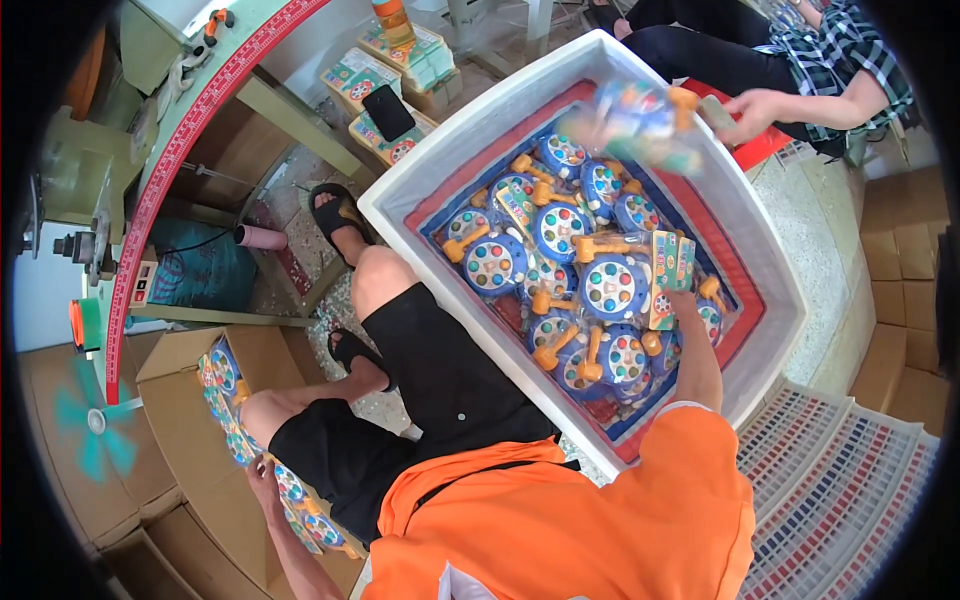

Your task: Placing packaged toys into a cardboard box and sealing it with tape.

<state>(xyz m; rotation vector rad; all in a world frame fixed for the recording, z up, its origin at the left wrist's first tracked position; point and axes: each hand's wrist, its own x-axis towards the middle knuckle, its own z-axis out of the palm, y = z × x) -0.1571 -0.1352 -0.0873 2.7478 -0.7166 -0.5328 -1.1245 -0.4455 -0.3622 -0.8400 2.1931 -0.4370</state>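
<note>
My right hand (684, 306) reaches into the large white plastic bin (400, 195). Its fingers close on the header card of a bagged whack-a-mole-style toy (612, 287), blue and white with coloured knobs and an orange hammer. Similar bagged toys (563, 232) lie heaped below and around it. To my left, my left hand (263, 487) is at the cardboard box (190, 400), beside the bagged toys (290, 487) packed inside. Its fingers show only in part and look loosely apart, with nothing plainly held.
Across the bin, another person's hand (752, 114) holds a motion-blurred bagged toy (640, 115) over the rim. A phone (388, 112) lies on stacked cards (365, 82). A red-edged table (165, 165) stands left, a teal fan (97, 421) below. Slatted plastic crates (830, 480) sit at the right.
</note>
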